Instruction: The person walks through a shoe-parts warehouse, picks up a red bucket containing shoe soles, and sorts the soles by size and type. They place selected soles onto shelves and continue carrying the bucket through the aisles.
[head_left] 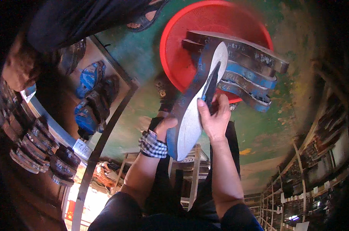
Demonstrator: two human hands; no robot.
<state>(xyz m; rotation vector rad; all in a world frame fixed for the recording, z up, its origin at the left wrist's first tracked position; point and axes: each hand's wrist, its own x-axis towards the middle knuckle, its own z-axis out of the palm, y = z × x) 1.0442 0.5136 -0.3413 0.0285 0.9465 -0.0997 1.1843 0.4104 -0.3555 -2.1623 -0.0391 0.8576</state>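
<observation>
Dressed in a dark top (174,224), navy to black, with loose short sleeves (122,204) ending near the elbows. Bare along both forearms (227,169), and ungloved on both the right hand (215,121) and the left hand (165,129). Wears a black-and-white checked cloth cuff (153,145), creased and gathered around the left wrist. Clothed below in plain dark trousers (231,148), partly lost in shadow. Shod at the far left in dark footwear (163,90) with a yellowish pattern, too small to make out.
</observation>
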